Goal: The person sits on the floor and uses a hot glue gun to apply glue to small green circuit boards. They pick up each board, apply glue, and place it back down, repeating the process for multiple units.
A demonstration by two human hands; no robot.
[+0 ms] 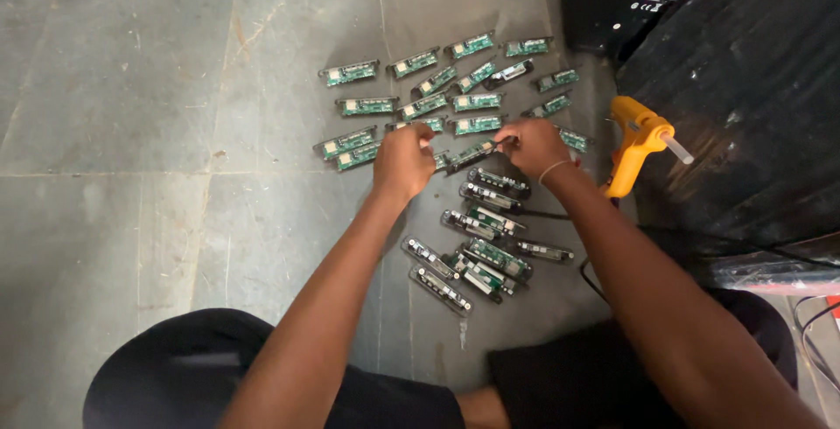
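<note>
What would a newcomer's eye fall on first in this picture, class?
Most striking are the green circuit boards spread in rows on the grey floor, with a second heap in black frames nearer the person. At the centre, the left hand and right hand meet over one board. To the right, a yellow glue gun stands beside a black slab.

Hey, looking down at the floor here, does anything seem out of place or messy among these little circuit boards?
Mostly the near pile: those boards in black frames overlap at mixed angles, while the far green boards lie in loose rows. The left hand and right hand hold one board between them. A yellow glue gun stands beside them. No visible damage.
</note>
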